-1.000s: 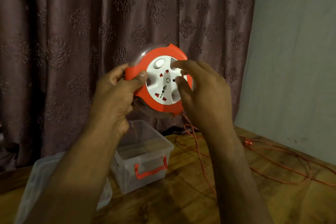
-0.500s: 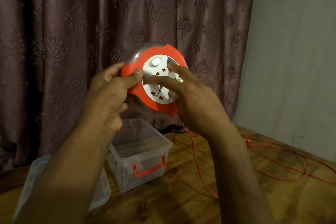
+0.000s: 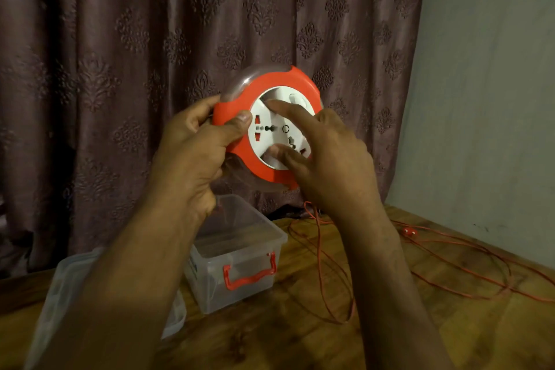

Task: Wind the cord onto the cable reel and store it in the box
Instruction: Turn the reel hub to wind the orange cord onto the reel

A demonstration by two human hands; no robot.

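Left hand (image 3: 192, 144) gripping cable reel (image 3: 270, 126) rim, held up over desk (image 3: 300, 324). Right hand (image 3: 327, 156) fingers (image 3: 279, 108) spread straight on white hub, cranking. Cord (image 3: 321, 264) mostly loose toward desk's right edge. I'd spin steady, keep reel braced. Box (image 3: 240, 252) open near back edge.

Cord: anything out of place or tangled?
Yes. Most of the orange cord sprawls in loose overlapping loops across the wooden table, plug lying near the wall, not wound onto the cable reel. No damage visible.
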